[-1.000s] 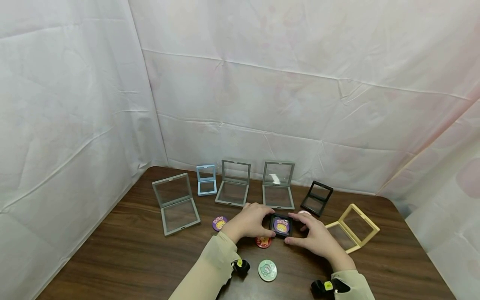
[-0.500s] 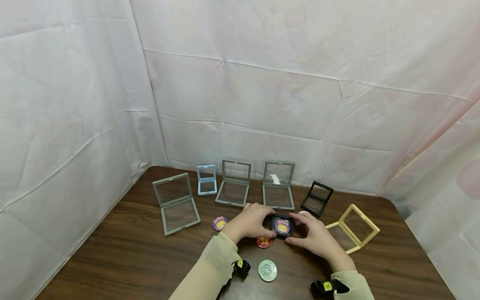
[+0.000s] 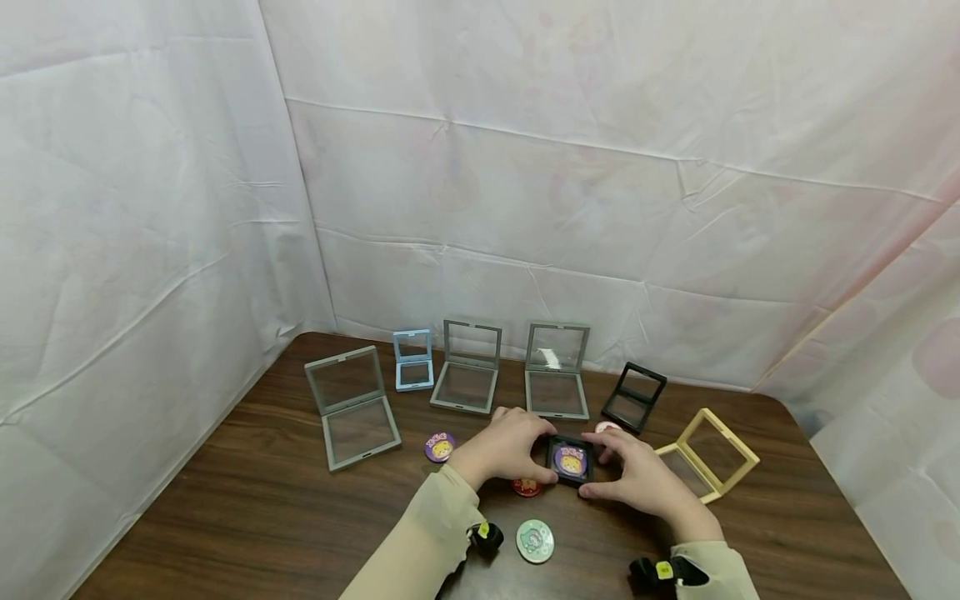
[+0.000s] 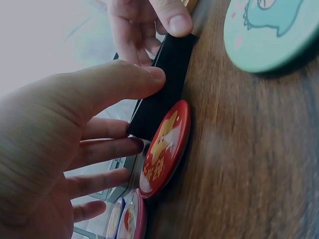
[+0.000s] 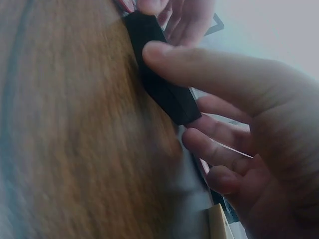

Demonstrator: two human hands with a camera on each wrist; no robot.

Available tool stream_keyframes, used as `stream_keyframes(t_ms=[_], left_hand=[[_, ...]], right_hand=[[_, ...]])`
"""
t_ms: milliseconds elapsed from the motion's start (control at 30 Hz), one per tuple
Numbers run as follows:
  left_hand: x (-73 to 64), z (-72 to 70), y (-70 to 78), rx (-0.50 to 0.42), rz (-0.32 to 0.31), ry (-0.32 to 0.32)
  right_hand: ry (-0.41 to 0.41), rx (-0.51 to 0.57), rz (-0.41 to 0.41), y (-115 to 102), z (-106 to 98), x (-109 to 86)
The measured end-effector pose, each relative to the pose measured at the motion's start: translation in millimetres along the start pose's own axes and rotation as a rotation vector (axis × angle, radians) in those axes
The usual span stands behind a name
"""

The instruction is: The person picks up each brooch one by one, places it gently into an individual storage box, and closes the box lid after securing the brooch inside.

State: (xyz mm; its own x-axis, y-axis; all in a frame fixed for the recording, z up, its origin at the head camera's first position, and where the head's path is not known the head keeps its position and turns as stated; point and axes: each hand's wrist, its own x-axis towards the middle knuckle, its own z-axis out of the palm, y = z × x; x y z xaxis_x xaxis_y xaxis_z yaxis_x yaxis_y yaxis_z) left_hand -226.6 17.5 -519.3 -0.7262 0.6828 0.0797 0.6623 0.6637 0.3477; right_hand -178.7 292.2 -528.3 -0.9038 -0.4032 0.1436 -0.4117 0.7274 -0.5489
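A small black display frame (image 3: 572,481) lies between the two hands, with a purple round badge (image 3: 570,460) showing through its clear window. My left hand (image 3: 504,450) grips the frame's left side, thumb on the near face, fingers toward the far edge. On the other side my right hand (image 3: 643,477) holds it likewise; its thumb presses the frame's side (image 5: 172,94) in the right wrist view. Beside the left thumb a red badge (image 4: 167,149) with a yellow star lies close to the frame. A green badge (image 3: 535,542) rests nearer the person.
Open frames stand along the back: grey ones (image 3: 363,433), a light blue one (image 3: 414,387), another black one (image 3: 619,419). A yellow open frame (image 3: 701,461) is at the right. Another purple badge (image 3: 439,447) lies left, a pinkish one (image 3: 607,427) behind the right hand.
Both hands have shifted the black frame with its badge slightly to the right and toward the person, turning it a little. The other frames and badges have stayed put.
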Motion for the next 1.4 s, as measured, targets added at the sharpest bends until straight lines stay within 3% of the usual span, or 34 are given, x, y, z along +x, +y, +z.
stream_keyframes(t_ms=[633,900,1400], left_hand=[[0.3,1.1,16.2,0.018,0.051,-0.005],[-0.7,0.3,15.7,0.019,0.078,-0.015],[-2.8,-5.4,6.5,-0.022,0.069,-0.007]], right_hand=[[0.023,0.083,-0.045,1,-6,-4.8],[-0.004,0.091,-0.025,2,-10,-7.0],[-0.007,0.122,-0.008,5,-11,-9.3]])
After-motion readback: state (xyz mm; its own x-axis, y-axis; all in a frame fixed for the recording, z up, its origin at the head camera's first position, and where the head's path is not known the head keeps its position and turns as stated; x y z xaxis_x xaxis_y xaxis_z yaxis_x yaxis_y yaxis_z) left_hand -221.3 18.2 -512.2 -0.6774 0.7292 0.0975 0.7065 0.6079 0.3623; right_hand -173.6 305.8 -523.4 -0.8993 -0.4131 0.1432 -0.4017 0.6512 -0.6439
